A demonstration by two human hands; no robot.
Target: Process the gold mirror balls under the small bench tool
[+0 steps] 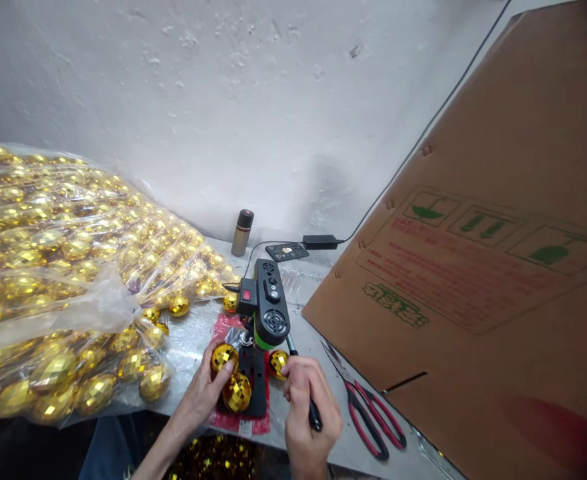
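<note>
My left hand (pixel 206 383) is closed around a gold mirrored ball (pixel 224 359), thumb on top. A second gold ball (pixel 237 392) sits right below it, touching it, over the machine's base. Both are at the front of a small black bench machine (pixel 272 303) that looks like a mini drill press; its working tip is hidden. At its right side my right hand (pixel 311 410) is wrapped round a lever (pixel 315 417) with a black grip. Another gold ball (pixel 278 364) lies between the machine and my right fingers.
A big clear bag (pixel 93 300) of gold balls fills the left. Scissors (pixel 371 417) with red-black handles lie at right, beside a tall cardboard box (pixel 463 267). Behind stand a bottle (pixel 242 233), a dark phone-like slab (pixel 287 251) and a power adapter (pixel 320 242) with cable.
</note>
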